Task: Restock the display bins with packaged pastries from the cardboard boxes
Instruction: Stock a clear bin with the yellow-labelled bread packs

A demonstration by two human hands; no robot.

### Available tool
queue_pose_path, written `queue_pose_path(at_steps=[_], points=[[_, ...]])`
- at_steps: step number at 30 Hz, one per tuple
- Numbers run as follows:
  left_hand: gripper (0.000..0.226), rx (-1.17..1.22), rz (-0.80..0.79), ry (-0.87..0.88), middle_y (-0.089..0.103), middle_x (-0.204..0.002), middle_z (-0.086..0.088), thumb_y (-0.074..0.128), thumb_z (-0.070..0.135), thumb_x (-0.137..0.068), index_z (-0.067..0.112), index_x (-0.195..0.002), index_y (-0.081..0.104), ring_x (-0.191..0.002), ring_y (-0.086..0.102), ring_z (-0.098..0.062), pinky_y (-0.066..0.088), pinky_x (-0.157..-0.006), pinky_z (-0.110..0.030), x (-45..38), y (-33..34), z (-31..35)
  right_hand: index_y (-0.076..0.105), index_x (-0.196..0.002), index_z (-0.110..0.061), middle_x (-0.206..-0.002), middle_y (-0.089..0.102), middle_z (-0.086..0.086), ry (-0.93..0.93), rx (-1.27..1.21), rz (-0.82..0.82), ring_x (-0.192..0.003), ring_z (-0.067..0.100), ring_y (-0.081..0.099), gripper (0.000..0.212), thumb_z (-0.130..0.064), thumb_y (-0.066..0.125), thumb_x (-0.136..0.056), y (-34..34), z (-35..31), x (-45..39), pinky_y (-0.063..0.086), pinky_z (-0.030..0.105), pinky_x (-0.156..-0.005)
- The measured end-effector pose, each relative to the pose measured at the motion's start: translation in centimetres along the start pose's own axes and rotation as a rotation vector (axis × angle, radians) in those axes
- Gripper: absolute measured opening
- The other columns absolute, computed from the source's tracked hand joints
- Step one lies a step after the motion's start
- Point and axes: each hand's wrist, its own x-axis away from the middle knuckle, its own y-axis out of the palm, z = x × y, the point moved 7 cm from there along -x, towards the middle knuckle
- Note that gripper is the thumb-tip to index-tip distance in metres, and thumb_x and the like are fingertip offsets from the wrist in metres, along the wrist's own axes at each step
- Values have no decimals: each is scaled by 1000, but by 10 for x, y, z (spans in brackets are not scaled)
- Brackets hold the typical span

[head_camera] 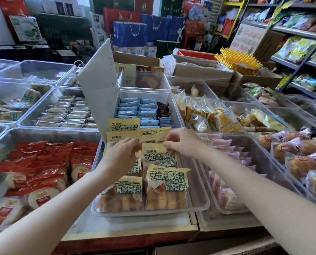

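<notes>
A clear display bin (199,203) in front of me holds several yellow packs of bread with green lettering. Two packs (166,188) lie flat at the front and others stand in rows behind. My left hand (121,155) rests with curled fingers on the left row of packs (123,138). My right hand (181,142) pinches the top edge of a yellow pack (159,157) in the right row. Open cardboard boxes (205,72) stand behind the bins at the back.
Clear bins surround this one: red packs (43,162) to the left, pink packs (225,181) and round pastries (300,162) to the right, blue packs (137,111) behind. A raised bin lid (98,89) stands up at the back left. Shelves (300,43) line the right.
</notes>
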Motion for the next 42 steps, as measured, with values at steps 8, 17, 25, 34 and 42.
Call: queue_pose_path(at_steps=[8,17,25,34,42], points=[[43,94,-578,-19,61,-99,14,70,48,-74,27,-110,59,-100,58,-9,47,-89,-26,33,25,-2,54,-118,-12,-122,58,5,53,530,-466,-110,22,54,51,-27,77,-75,65,-4,24,46,30,-86],[75,-465,-641,84,50,-123,6,70,54,-68,29,-131,38,-120,44,-18,28,-102,-38,45,42,-2,41,-105,-15,-103,43,3,9,638,-435,-100,23,46,59,-37,82,-68,88,7,30,43,36,-82],[89,-410,-574,26,49,-126,1,65,65,-67,30,-138,25,-121,44,-21,23,-106,-42,48,49,13,40,-121,-11,-117,47,9,-12,664,-367,-111,26,44,72,-33,82,-67,100,7,32,39,39,-88],[86,-571,-447,15,35,-139,-8,62,54,-77,14,-140,18,-131,33,-26,15,-111,-48,54,61,30,35,-128,-8,-125,43,12,-136,748,-255,-120,28,39,64,-22,73,-78,111,14,45,35,39,-95],[68,-361,-576,29,55,-120,8,66,61,-69,25,-124,47,-117,37,-19,22,-105,-42,48,68,25,70,-100,-12,-90,61,-1,18,409,-438,-86,20,57,22,-22,72,-81,58,26,30,48,32,-74]])
